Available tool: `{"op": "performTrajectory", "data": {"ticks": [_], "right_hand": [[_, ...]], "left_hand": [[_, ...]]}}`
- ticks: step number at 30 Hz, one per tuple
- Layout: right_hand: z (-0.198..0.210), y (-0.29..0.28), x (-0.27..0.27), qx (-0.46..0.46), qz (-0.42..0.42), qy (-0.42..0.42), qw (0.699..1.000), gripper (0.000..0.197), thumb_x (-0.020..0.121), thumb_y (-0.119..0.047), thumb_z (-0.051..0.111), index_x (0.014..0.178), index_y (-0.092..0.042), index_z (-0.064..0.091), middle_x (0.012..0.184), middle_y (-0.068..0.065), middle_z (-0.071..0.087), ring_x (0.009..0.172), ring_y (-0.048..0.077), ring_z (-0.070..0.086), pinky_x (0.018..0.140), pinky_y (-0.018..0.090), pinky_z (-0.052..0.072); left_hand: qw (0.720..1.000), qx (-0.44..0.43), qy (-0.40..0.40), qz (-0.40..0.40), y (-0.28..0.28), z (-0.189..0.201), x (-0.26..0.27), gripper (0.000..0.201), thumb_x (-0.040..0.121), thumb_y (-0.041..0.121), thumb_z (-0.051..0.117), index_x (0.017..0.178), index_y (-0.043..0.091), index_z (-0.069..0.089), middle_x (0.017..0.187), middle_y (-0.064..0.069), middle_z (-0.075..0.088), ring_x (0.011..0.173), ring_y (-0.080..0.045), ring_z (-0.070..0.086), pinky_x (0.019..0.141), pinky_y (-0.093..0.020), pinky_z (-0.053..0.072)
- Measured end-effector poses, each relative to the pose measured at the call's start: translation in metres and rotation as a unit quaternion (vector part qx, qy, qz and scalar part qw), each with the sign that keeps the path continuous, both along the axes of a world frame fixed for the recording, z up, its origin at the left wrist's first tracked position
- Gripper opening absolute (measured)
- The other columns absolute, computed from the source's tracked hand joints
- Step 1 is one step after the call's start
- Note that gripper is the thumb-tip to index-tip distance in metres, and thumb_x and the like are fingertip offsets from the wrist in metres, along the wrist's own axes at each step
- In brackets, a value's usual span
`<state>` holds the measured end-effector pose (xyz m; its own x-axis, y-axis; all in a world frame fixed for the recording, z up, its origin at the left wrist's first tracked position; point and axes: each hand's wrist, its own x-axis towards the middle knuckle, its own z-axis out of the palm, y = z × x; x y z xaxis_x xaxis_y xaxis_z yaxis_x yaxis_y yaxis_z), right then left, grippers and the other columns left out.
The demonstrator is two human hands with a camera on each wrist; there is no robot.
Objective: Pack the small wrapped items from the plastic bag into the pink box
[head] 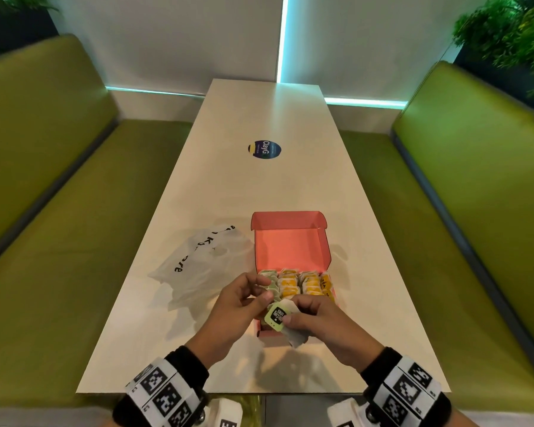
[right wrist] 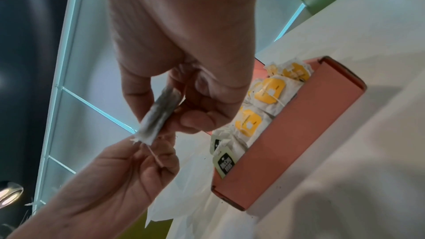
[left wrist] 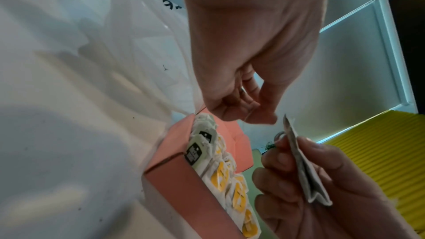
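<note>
Here your right hand (head: 316,318) pinches a small white paper sachet with a pale green and black tag (head: 282,318), thumb and fingers (left wrist: 279,157) clamped on its flat sides, holding it just above the near end of the open pink cardboard box (head: 290,245). Your left hand (head: 239,306) hovers just beside it over the box's near left corner, its fingers (right wrist: 161,154) loosely curled with thumb and forefinger tips drawn close together at the sachet's top edge; a thin string shows near those tips in the right wrist view, but you cannot tell from these views whether they actually grip it. The box sits toward the near end of the long pale surface (head: 259,186), its lid standing open on the far side. Inside it, rows of sachets with yellow tags (head: 302,285) stand packed on edge, and a row of green-and-black tagged sachets (left wrist: 200,144) runs along the left wall. The crumpled white plastic bag with black lettering (head: 198,266) lies on the surface just left of the box, touching its left side. A round dark blue sticker (head: 264,149) sits farther up the middle of the surface.
</note>
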<state>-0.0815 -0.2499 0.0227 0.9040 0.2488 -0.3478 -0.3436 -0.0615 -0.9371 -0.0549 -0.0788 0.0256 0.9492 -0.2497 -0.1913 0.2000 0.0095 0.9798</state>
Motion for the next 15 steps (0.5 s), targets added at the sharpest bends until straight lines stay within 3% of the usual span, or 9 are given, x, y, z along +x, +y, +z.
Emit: {"op": "performTrajectory", "data": {"ticks": [3,9,15], "right_hand": [[0.001,-0.002,-0.001,0.001,0.009,-0.009,1.000,0.015,0.069,-0.024,0.068,0.080,-0.014,0.069,0.073,0.000,0.066,0.063,0.010,0.056,0.055,0.023,0.042],[0.001,-0.012,0.001,-0.017,0.008,-0.030,0.999,0.004,0.085,-0.010,0.064,0.082,-0.008,0.065,0.070,0.004,0.060,0.059,0.010,0.052,0.051,0.019,0.039],[-0.002,-0.014,0.003,-0.029,0.029,-0.039,0.998,0.008,0.086,-0.010,0.064,0.078,-0.012,0.065,0.067,0.001,0.059,0.058,0.009,0.051,0.051,0.020,0.039]], "left_hand": [[1.000,-0.007,-0.008,0.000,0.001,0.003,-0.001,0.007,0.089,-0.002,0.057,0.094,0.003,0.059,0.075,-0.001,0.058,0.044,-0.007,0.045,0.046,-0.017,0.040],[0.999,-0.009,-0.032,0.024,0.012,0.006,0.007,0.015,0.089,-0.003,0.055,0.082,0.010,0.058,0.065,0.011,0.060,0.053,0.001,0.043,0.050,-0.012,0.035],[0.999,-0.008,-0.031,0.015,0.011,0.010,0.002,0.016,0.089,-0.008,0.052,0.083,0.006,0.057,0.068,0.005,0.059,0.056,0.005,0.051,0.053,-0.007,0.038]]}}
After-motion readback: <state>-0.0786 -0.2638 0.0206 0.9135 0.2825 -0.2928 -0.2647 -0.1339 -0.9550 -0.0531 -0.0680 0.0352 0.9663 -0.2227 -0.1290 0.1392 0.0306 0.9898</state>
